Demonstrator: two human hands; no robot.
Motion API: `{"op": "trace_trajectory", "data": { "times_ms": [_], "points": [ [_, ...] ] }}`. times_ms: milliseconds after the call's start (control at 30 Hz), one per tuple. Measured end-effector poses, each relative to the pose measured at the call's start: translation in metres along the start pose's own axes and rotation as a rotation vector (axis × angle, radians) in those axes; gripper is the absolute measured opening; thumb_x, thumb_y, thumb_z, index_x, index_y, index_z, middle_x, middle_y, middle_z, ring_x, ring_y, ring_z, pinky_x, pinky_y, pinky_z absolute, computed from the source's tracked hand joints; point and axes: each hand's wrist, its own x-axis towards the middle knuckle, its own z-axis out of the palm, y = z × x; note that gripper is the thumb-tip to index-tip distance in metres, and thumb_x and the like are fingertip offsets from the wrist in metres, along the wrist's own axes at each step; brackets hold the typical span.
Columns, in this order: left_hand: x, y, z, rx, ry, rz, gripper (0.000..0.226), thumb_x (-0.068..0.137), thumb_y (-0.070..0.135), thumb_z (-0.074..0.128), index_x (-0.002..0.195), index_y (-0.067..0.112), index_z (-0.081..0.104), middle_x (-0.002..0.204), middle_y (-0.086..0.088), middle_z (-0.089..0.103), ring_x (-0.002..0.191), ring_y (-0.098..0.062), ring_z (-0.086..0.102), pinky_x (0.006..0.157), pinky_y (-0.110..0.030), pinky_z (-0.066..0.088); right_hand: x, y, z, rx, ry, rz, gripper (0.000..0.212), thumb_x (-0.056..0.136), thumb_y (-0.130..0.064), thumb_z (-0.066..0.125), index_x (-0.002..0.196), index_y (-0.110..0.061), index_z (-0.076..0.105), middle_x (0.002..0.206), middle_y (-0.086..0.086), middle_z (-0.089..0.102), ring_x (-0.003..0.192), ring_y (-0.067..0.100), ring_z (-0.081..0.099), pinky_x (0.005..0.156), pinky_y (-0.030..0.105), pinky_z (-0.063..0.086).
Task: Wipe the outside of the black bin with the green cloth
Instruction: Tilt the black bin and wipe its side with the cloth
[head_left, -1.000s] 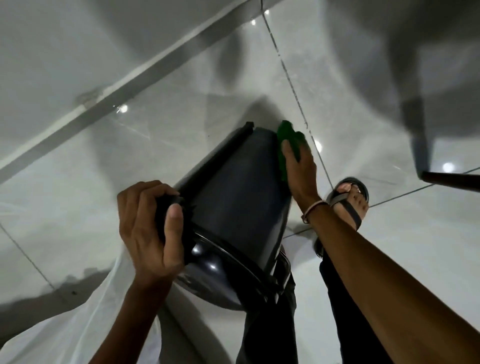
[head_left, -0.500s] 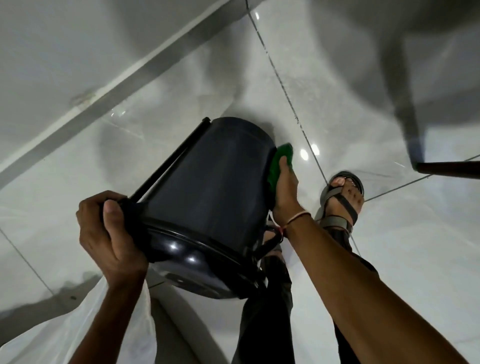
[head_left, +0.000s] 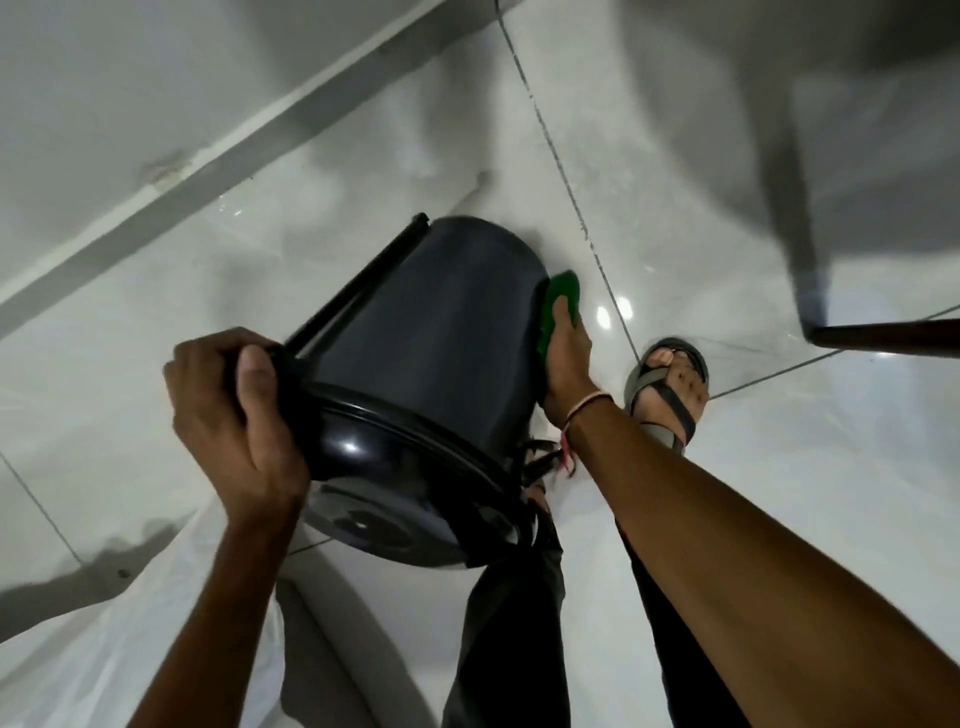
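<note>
Nearest the camera, the left hand (head_left: 234, 415) has its fingers clamped round the rim of the black bin (head_left: 431, 332), which is held tilted off the floor (head_left: 727, 519) with its mouth toward the person. Beyond, the right hand (head_left: 566, 364) presses the green cloth (head_left: 558, 301) flat against the bin's right wall, fingers folded over it. Wiping looks under way; the left wall, rim and base probably remain. Room is tight below, where legs and a sandalled foot (head_left: 670, 384) stand; farther off, open tiles run to the wall skirting (head_left: 218, 161).
</note>
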Motion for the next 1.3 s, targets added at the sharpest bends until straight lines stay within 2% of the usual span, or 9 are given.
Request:
{"op": "trace_trajectory", "data": {
  "times_ms": [267,400,467,533,667,800,1067,1200,1300],
  "points": [
    [-0.033,0.066,0.008,0.073,-0.217,0.302,0.05,0.109,0.04,0.046,0.096,-0.002,0.07,0.101,-0.015,0.066,0.101,-0.029,0.056,0.098,-0.023,0.036,-0.11,0.002,-0.043,-0.624,-0.417,-0.636,0.039,0.105,-0.047,0.051,0.144,-0.042,0.053,0.166,-0.001,0.043,0.157,0.012,0.036,0.128,0.028,0.032],
    [-0.06,0.077,0.013,0.031,-0.301,0.584,0.062,0.113,0.045,0.038,0.097,0.0,0.078,0.101,-0.019,0.074,0.104,-0.031,0.063,0.109,-0.033,0.042,-0.113,-0.033,-0.07,-0.339,-0.163,-0.307,0.07,0.07,-0.091,0.063,0.117,-0.04,0.075,0.116,-0.009,0.081,0.117,0.026,0.074,0.095,0.039,0.064],
    [-0.079,0.089,0.017,0.018,-0.344,0.676,0.064,0.114,0.038,0.037,0.094,0.0,0.083,0.1,-0.019,0.078,0.104,-0.032,0.065,0.113,-0.041,0.044,-0.096,-0.058,-0.079,-0.334,-0.113,-0.288,0.095,0.062,-0.095,0.065,0.125,-0.024,0.073,0.125,0.003,0.079,0.122,0.033,0.072,0.107,0.056,0.056],
    [-0.098,0.098,0.02,-0.02,-0.36,0.699,0.06,0.115,0.032,0.035,0.101,0.002,0.085,0.108,-0.019,0.08,0.115,-0.029,0.063,0.123,-0.039,0.04,-0.09,-0.076,-0.071,-0.415,-0.17,-0.348,0.071,0.087,-0.073,0.064,0.131,-0.019,0.07,0.132,0.007,0.076,0.129,0.031,0.069,0.115,0.059,0.05],
    [-0.114,0.115,0.022,-0.004,-0.223,0.283,0.058,0.116,0.043,0.027,0.155,0.007,0.05,0.158,-0.022,0.055,0.155,-0.031,0.043,0.136,-0.047,0.02,-0.094,-0.054,-0.07,-0.78,-0.463,-0.479,0.034,0.107,-0.031,0.055,0.138,-0.021,0.065,0.155,0.004,0.059,0.15,0.024,0.051,0.128,0.042,0.037],
    [-0.107,0.125,0.027,-0.05,-0.08,-0.32,0.076,0.109,0.049,0.026,0.17,0.004,0.022,0.18,-0.015,0.02,0.17,-0.031,0.017,0.138,-0.061,0.009,-0.117,-0.013,-0.082,-1.074,-0.791,-0.867,0.039,0.109,-0.052,0.042,0.142,-0.039,0.059,0.169,-0.012,0.038,0.161,0.01,0.028,0.134,0.034,0.017],
    [-0.135,0.114,0.024,-0.064,-0.171,-0.176,0.085,0.113,0.058,0.023,0.164,-0.01,0.022,0.176,-0.025,0.022,0.169,-0.033,0.014,0.14,-0.042,0.013,-0.012,-0.034,-0.074,-1.026,-0.077,-0.528,0.04,0.112,-0.037,0.044,0.143,-0.018,0.06,0.151,0.008,0.059,0.141,0.032,0.055,0.109,0.024,0.035],
    [-0.124,0.101,0.024,-0.12,-0.144,-0.131,0.083,0.114,0.056,0.023,0.166,-0.008,0.017,0.179,-0.019,0.017,0.171,-0.034,0.013,0.14,-0.049,0.014,-0.069,-0.02,-0.068,-0.931,-0.42,-0.628,0.026,0.105,-0.053,0.047,0.126,-0.061,0.06,0.159,-0.019,0.045,0.154,0.011,0.04,0.121,0.022,0.033],
    [-0.125,0.09,0.027,-0.107,-0.118,-0.241,0.078,0.112,0.047,0.028,0.17,-0.002,0.013,0.181,-0.018,0.012,0.172,-0.033,0.008,0.138,-0.062,0.007,-0.113,0.005,-0.089,-1.062,-0.824,-0.957,0.038,0.11,-0.052,0.039,0.148,-0.055,0.044,0.174,-0.012,0.026,0.163,0.013,0.022,0.133,0.031,0.017]
  ]
}}
